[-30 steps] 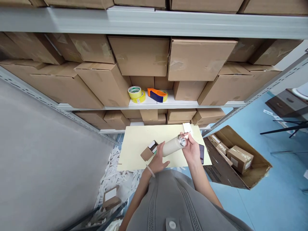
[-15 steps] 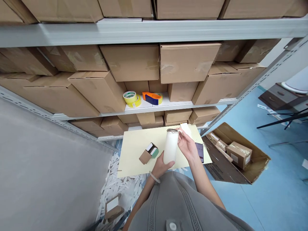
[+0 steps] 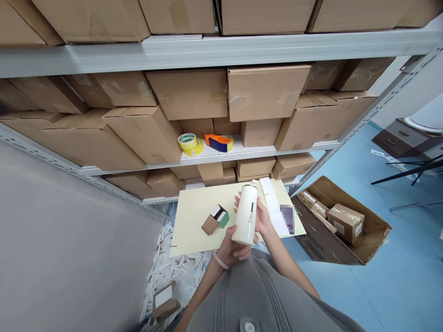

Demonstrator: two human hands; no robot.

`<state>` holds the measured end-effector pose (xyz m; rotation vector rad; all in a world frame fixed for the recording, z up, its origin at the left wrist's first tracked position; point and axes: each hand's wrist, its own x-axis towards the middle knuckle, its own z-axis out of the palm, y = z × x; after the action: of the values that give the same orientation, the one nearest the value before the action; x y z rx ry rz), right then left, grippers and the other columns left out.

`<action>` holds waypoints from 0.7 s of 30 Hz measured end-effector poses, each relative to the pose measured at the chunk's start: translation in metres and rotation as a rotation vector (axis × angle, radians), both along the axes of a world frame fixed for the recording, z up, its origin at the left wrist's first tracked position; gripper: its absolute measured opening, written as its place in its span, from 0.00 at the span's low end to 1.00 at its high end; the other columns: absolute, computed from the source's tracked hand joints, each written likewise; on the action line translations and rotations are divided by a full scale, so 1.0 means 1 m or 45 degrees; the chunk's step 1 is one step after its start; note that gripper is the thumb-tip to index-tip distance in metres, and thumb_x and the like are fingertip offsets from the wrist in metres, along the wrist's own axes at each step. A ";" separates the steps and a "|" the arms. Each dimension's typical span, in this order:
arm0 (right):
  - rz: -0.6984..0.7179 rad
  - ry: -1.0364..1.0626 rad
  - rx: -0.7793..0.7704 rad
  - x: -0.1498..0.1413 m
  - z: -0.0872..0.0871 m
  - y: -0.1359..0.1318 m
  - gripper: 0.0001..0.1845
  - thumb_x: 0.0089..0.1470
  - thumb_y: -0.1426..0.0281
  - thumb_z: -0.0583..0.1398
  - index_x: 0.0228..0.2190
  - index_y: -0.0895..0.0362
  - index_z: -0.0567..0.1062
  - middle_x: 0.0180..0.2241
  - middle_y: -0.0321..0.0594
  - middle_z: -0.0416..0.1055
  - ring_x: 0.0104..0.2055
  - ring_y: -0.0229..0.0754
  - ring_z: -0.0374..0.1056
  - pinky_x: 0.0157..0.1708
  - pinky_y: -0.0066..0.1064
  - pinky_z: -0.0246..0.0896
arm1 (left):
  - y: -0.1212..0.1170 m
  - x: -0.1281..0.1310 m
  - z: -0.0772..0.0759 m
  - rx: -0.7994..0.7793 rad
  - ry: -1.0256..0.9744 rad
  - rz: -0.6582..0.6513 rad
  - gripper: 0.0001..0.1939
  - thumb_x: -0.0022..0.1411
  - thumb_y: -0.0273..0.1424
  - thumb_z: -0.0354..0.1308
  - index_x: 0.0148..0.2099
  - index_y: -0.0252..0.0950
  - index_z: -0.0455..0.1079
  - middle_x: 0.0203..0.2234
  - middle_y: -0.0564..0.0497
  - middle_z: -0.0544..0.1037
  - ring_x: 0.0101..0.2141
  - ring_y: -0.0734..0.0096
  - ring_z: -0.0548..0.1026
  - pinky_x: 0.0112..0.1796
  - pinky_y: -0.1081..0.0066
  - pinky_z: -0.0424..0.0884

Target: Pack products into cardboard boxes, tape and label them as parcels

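Observation:
A white tumbler bottle with dark lettering down its side is tilted in front of me, its top leaning away. My left hand supports it from below, fingers closed around the base. Around its right side and back my right hand is wrapped, with fingertips showing past the left edge. Beneath is a pale yellow board. On it, left of the bottle, lies a small open brown and green box. A strip of white labels and a phone lie to the right.
Shelves ahead hold cardboard boxes, rolls of tape and an orange tape dispenser. At right on the blue floor stands a large open carton with parcels inside. Paper scraps cover the floor at left.
My right hand has left the bottle's rim and wrapped around its side and back. The bottle has turned, so lettering now shows. My left hand has shifted down under the base.

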<state>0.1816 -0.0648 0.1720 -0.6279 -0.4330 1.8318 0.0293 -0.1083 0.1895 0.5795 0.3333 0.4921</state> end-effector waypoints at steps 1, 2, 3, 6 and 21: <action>-0.006 0.004 -0.003 0.001 0.000 0.002 0.36 0.52 0.41 0.54 0.50 0.54 0.70 0.51 0.48 0.72 0.52 0.50 0.69 0.52 0.45 0.64 | -0.001 0.000 0.000 -0.054 -0.096 -0.011 0.34 0.57 0.58 0.46 0.45 0.31 0.69 0.29 0.50 0.73 0.10 0.90 0.48 0.13 0.76 0.47; -0.008 0.007 -0.006 0.003 0.000 0.003 0.36 0.51 0.41 0.55 0.50 0.54 0.71 0.51 0.49 0.72 0.51 0.51 0.69 0.51 0.45 0.64 | -0.002 -0.001 0.000 -0.104 -0.186 -0.025 0.33 0.58 0.56 0.46 0.46 0.31 0.68 0.31 0.49 0.73 0.10 0.90 0.49 0.13 0.76 0.46; -0.007 0.013 -0.008 0.004 0.000 0.004 0.36 0.51 0.41 0.55 0.50 0.55 0.71 0.51 0.49 0.72 0.51 0.51 0.69 0.51 0.46 0.65 | -0.002 -0.002 -0.001 -0.145 -0.246 -0.036 0.32 0.59 0.55 0.46 0.47 0.31 0.68 0.32 0.49 0.73 0.10 0.90 0.49 0.12 0.76 0.45; -0.030 0.039 0.000 0.005 -0.001 0.007 0.34 0.52 0.43 0.56 0.50 0.55 0.71 0.52 0.49 0.71 0.52 0.51 0.68 0.50 0.46 0.65 | -0.005 -0.005 -0.004 -0.224 -0.348 -0.067 0.31 0.60 0.54 0.46 0.49 0.30 0.66 0.30 0.52 0.71 0.09 0.91 0.48 0.11 0.77 0.43; -0.056 -0.162 -0.025 -0.003 -0.016 0.017 0.28 0.51 0.45 0.59 0.40 0.56 0.75 0.35 0.41 0.76 0.35 0.43 0.72 0.39 0.34 0.66 | -0.012 -0.015 -0.011 -0.397 -0.377 -0.023 0.42 0.59 0.60 0.41 0.56 0.28 0.65 0.24 0.53 0.72 0.08 0.88 0.46 0.11 0.76 0.43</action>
<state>0.1788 -0.0478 0.1560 -0.7643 -0.4824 1.7624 0.0142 -0.1200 0.1790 0.2020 0.1176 0.4895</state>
